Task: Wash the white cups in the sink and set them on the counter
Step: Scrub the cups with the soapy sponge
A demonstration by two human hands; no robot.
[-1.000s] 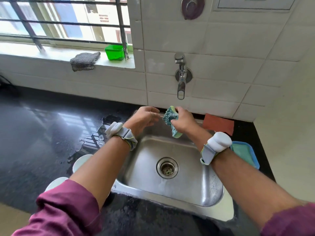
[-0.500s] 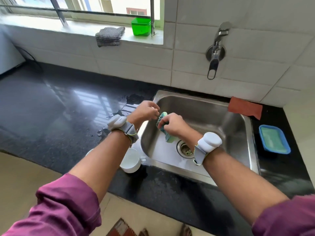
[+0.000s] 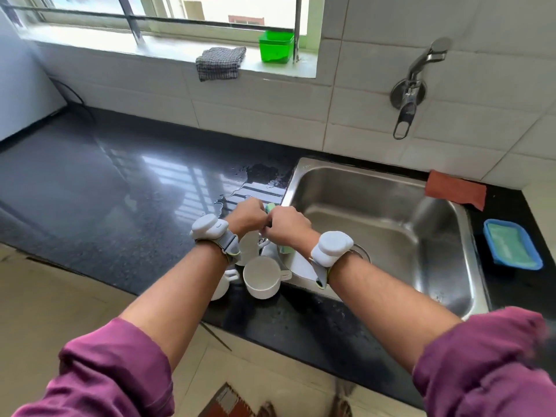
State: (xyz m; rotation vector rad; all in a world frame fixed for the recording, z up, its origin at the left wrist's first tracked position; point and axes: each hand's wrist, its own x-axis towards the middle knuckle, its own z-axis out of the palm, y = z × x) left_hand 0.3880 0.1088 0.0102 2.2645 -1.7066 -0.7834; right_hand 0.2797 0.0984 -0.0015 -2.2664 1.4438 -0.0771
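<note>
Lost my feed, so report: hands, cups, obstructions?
Right hand grips sponge. Left hand over one cup, grip hidden. Two other cups on counter beside sink. No obstruction seen.

Lit brightly by daylight from the window, well beyond the left hand and above it. Blown out to near white past the panes. Mirrored the window bars as a pale glare patch on the dark counter, just beyond and left of that hand. Caught soft highlights on the steel sink wall, right of the right hand, with only faint, soft-edged shadows inside. Rendered both hands sharply; smeared the right sleeve, nearest the camera and well behind the right hand, with motion blur. Bowed the sill and the counter front toward the picture edges, wide-angle fashion.
</note>
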